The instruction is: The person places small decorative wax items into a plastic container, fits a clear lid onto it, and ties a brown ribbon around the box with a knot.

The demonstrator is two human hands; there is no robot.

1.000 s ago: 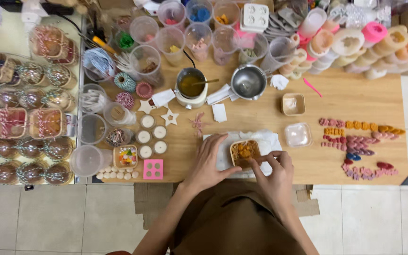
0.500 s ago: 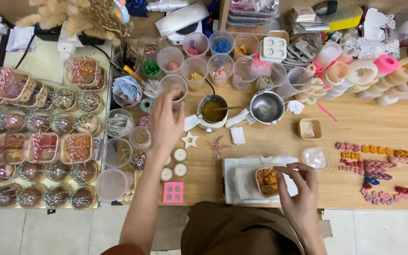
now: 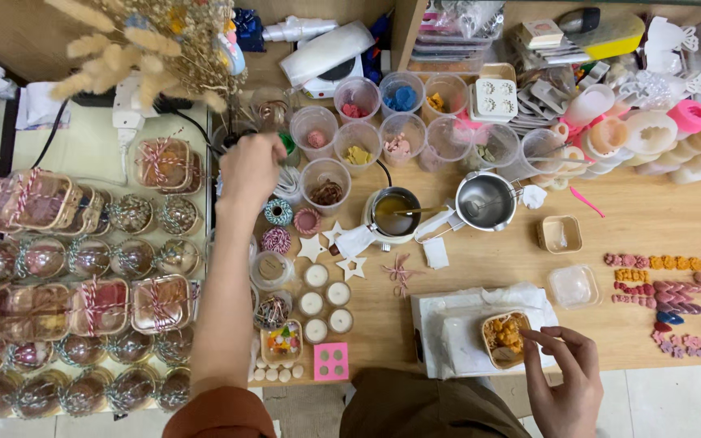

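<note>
While wax gleams (amber), right hand (image 3: 565, 381) touches square mould (image 3: 505, 338).

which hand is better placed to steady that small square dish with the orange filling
Probably the right hand: its fingertips are at the orange-filled dish. The left hand is stretched far away among the plastic cups.

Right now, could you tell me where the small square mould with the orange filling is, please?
In the head view, the mould sits near the table's front edge on white paper, right of centre, just left of the right hand.
</note>
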